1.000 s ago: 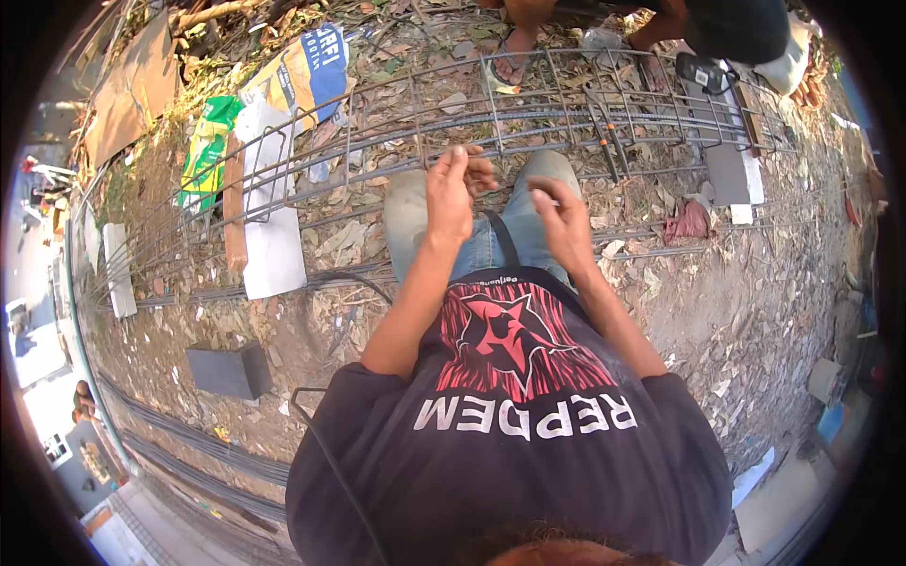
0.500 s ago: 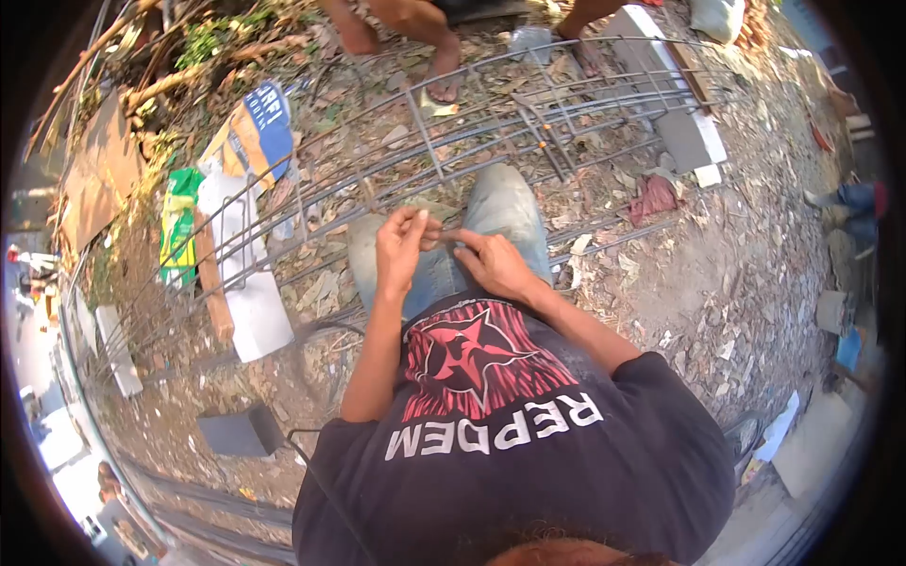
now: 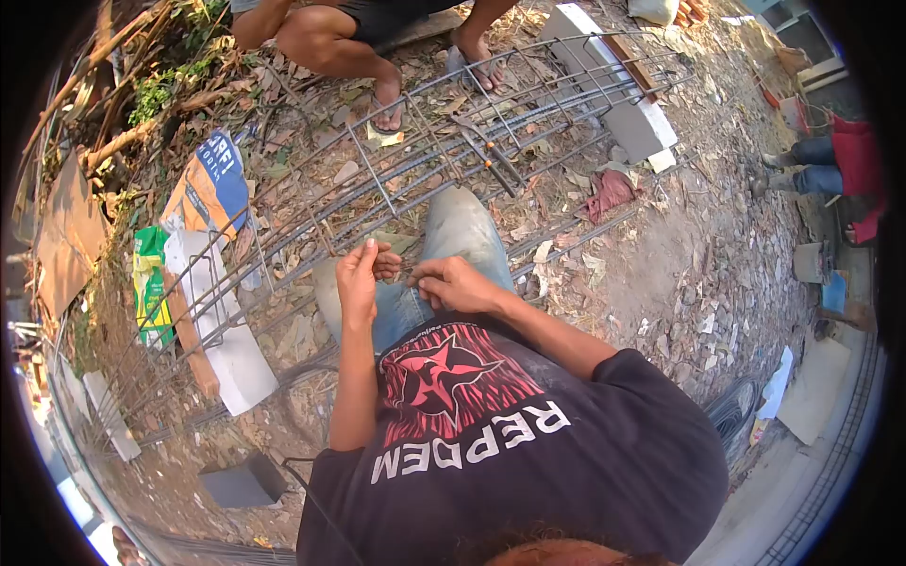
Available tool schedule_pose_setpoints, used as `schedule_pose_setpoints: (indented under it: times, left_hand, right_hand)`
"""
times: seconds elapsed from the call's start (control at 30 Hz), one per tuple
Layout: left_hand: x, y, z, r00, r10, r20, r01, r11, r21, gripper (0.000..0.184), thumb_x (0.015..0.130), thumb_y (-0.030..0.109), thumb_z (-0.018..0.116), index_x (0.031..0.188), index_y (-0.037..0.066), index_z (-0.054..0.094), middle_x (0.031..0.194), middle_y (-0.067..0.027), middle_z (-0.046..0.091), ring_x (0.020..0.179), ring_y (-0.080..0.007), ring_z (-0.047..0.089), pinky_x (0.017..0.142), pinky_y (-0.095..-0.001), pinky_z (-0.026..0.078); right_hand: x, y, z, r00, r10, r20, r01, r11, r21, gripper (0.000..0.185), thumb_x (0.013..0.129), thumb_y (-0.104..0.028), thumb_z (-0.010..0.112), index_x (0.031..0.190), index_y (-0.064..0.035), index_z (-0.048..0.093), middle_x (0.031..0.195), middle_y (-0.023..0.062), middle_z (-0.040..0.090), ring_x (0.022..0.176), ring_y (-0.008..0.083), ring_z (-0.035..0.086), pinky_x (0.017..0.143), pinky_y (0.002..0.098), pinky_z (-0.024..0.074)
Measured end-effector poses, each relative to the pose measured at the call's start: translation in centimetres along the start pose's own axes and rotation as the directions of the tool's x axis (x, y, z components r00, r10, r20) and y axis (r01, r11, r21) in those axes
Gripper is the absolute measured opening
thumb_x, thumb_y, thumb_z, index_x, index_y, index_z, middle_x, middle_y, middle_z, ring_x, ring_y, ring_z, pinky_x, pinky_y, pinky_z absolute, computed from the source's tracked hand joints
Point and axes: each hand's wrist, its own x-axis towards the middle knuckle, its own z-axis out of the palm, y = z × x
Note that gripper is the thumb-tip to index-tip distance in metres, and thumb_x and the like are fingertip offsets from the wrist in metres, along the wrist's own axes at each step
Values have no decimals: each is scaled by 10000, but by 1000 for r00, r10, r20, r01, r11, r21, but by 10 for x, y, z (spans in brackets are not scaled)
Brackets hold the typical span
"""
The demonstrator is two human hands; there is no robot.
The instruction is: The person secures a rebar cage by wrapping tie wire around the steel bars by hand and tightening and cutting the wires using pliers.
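Observation:
My left hand [image 3: 361,275] is raised in front of my lap with its fingers curled in; what they hold, if anything, is too small to make out. Close beside it, my right hand [image 3: 458,285] pinches a thin dark wire [image 3: 407,273], which points toward the left fingers. Both hands are just above my jeans [image 3: 462,231], near the long cage of steel bars [image 3: 377,179] on the ground. Pincers [image 3: 489,160] with orange marks on their handles lie across the bars, beyond my knee.
Across the cage crouches another person [image 3: 326,42] in sandals. White blocks [image 3: 226,349] and a grey-white block [image 3: 637,127] lie at the cage's ends. A dark box [image 3: 243,481] stands at lower left. Someone in red [image 3: 854,160] is at the right edge.
My view has shifted, so more of the crouching person and the person in red shows. My hands have drawn slightly apart, and my right fingers have folded into a pinch.

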Motion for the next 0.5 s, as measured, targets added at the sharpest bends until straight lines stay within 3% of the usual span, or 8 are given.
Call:
schedule_pose_setpoints:
  times: [0.1, 0.17, 0.23, 0.3, 0.37, 0.5]
  left_hand:
    - [19, 13, -11, 997, 23, 68, -38, 975, 219, 392, 1078, 371, 619, 1128, 5, 747, 935, -114, 786, 785, -150, 733, 688, -268, 549]
    - [32, 26, -18, 997, 63, 38, -73, 918, 390, 407, 1060, 386, 649, 1160, 6, 752, 969, -105, 792, 828, -144, 731, 700, -278, 544]
    - [63, 19, -40, 971, 228, -70, -162, 845, 509, 428, 1025, 391, 704, 1202, 4, 752, 1017, -86, 798, 902, -163, 735, 745, -312, 553]
    - [89, 37, -49, 920, 370, -128, -240, 791, 562, 436, 977, 397, 757, 1171, 7, 771, 1001, -150, 799, 896, -221, 756, 785, -370, 582]
    - [122, 47, -52, 899, 423, -110, -239, 687, 686, 370, 976, 378, 749, 1154, 56, 793, 1021, -146, 800, 886, -239, 765, 781, -402, 588]
    - [172, 60, -40, 968, 250, -28, -95, 466, 880, 376, 986, 403, 708, 1156, 80, 796, 1089, -162, 789, 984, -322, 756, 863, -475, 582]
  right_hand:
    - [10, 10, -1, 973, -193, -127, 169, 970, -177, 296, 991, -138, 592, 1230, -26, 726, 863, 211, 729, 716, 310, 692, 714, 443, 534]
    - [4, -21, -9, 937, -131, -324, 21, 947, -322, 284, 993, -151, 597, 1219, -56, 739, 817, 202, 723, 672, 349, 680, 682, 458, 524]
    - [14, -24, -23, 895, -209, -393, 11, 894, -448, 275, 995, -166, 607, 1215, -88, 752, 786, 207, 725, 683, 408, 693, 685, 487, 533]
    - [35, -17, -35, 824, -420, -380, 71, 742, -666, 273, 990, -168, 622, 1214, -85, 754, 724, 205, 672, 644, 349, 668, 630, 466, 501]
    - [60, -29, -36, 846, -437, -304, 29, 608, -793, 258, 977, -177, 609, 1160, -87, 768, 769, 219, 697, 725, 378, 705, 683, 486, 541]
    - [135, -23, -44, 876, -462, -136, 21, 320, -947, 158, 907, -130, 619, 924, -32, 742, 830, 219, 752, 792, 393, 761, 704, 486, 612]
